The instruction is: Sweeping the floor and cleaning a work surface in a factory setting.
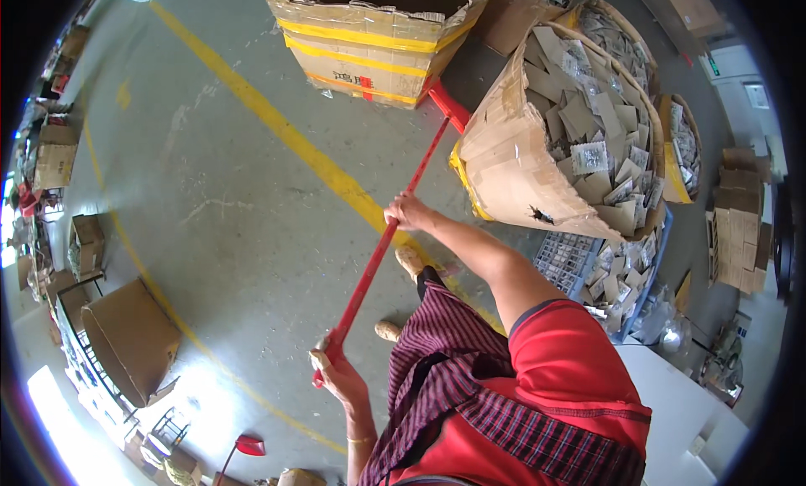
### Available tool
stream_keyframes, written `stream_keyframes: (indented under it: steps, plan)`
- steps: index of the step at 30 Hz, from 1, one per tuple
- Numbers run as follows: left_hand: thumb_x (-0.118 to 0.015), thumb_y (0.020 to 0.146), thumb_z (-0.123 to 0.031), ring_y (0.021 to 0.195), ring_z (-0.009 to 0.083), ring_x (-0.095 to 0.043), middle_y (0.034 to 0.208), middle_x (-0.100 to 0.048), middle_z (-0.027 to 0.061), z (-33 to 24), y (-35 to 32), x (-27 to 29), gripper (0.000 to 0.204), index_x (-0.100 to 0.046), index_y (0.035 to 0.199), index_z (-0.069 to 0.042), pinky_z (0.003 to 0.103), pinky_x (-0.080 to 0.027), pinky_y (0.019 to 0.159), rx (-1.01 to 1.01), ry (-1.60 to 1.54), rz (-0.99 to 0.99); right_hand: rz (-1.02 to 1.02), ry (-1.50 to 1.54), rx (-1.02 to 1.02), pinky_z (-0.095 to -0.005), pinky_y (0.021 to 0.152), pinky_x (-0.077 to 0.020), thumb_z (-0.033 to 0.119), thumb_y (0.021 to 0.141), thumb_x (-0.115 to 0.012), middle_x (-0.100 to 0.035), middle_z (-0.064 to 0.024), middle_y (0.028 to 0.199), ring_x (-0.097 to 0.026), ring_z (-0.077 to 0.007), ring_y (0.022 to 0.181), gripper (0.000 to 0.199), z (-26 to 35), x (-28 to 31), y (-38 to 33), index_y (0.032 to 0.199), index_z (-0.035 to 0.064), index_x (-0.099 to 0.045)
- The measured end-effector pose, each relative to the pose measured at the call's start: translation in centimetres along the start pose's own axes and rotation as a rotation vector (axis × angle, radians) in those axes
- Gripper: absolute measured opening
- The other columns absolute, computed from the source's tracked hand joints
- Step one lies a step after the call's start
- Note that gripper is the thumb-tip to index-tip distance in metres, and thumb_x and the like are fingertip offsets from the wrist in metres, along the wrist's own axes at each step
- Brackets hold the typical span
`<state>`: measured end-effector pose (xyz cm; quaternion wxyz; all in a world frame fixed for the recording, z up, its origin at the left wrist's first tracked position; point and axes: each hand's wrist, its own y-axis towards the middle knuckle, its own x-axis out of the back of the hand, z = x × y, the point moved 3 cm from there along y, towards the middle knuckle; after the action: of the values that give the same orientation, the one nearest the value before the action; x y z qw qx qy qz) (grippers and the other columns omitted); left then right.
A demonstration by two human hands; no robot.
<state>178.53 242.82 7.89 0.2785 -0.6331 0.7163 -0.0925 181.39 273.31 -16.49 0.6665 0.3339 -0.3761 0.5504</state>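
Observation:
A red broom (379,253) slants across the view, its long handle running from near my body up to the far right. Around the top end of the handle closes my left hand (344,378), close to me. My right hand (407,211) grips the middle of the handle, with that arm stretched forward. The broom's red head (449,108) is down on the floor, in the gap between a taped cardboard box (361,54) and a large carton (512,154) full of cardboard scraps. The bristles are mostly hidden there.
More scrap-filled cartons (684,146) stand at the right, beside a blue crate (579,263) of pieces. A yellow line (277,121) crosses the grey floor. At the lower left are a brown box (133,339) on a rack and a red dustpan (250,445).

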Motion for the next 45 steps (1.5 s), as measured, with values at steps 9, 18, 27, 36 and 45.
stream_keyframes:
  steps: [9, 18, 27, 36, 45]
  plan:
    - [-0.05, 0.09, -0.025, 0.077, 0.0186, -0.057, 0.073, -0.056, 0.006, -10.3, 6.9, -18.7, 0.022, -0.054, 0.095, -0.004, 0.047, -0.034, 0.1, -0.463, -0.106, 0.537, -0.56, 0.059, -0.036, -0.033, 0.052, -0.0448, 0.016, 0.07, -0.071, -0.059, -0.0056, 0.059, -0.058, -0.021, 0.054, 0.012, -5.8, 17.7, 6.4, 0.069, 0.0107, -0.061]
    - [-0.056, 0.084, -0.01, 0.077, 0.016, -0.058, 0.085, -0.061, 0.0086, -2.3, 7.0, -22.7, 0.012, -0.059, 0.083, 0.001, 0.032, -0.049, 0.07, -0.454, 0.418, 0.612, -0.587, -0.066, -0.232, -0.0361, 0.058, -0.0479, 0.024, 0.064, -0.073, -0.059, -0.0053, 0.062, -0.059, -0.025, 0.061, 0.019, -15.3, 16.4, 4.7, 0.061, 0.0116, -0.059]
    - [-0.052, 0.086, -0.023, 0.059, 0.0111, -0.04, 0.056, -0.032, -0.0002, -25.2, 4.7, -14.6, 0.02, -0.054, 0.08, -0.004, 0.036, -0.047, 0.084, -0.658, 0.206, 0.614, -0.424, 0.07, -0.038, -0.0373, 0.068, -0.0399, 0.039, 0.073, -0.067, -0.049, -0.0012, 0.051, -0.051, -0.0193, 0.054, 0.036, 6.9, 17.2, 10.9, 0.052, 0.0134, -0.051]
    - [-0.051, 0.082, -0.011, 0.063, 0.0144, -0.045, 0.066, -0.047, 0.0041, -6.1, 9.7, -15.4, 0.015, -0.045, 0.07, -0.006, 0.036, -0.045, 0.077, -0.332, -0.07, 0.319, -0.233, -0.15, -0.073, -0.0378, 0.059, -0.0449, 0.036, 0.068, -0.069, -0.052, -0.0046, 0.051, -0.057, -0.0239, 0.057, 0.032, -8.3, 10.8, 6.8, 0.052, 0.0136, -0.053]
    - [-0.044, 0.091, -0.02, 0.044, 0.0063, -0.026, 0.047, -0.029, -0.0042, -25.7, 8.9, -11.8, 0.028, -0.044, 0.065, -0.009, 0.024, -0.027, 0.048, -0.584, -0.158, 0.517, -0.288, 0.234, -0.057, -0.0356, 0.066, -0.0404, 0.036, 0.071, -0.07, -0.048, -0.0045, 0.05, -0.051, -0.0209, 0.055, 0.035, 8.5, 14.4, 11.6, 0.053, 0.0127, -0.051]
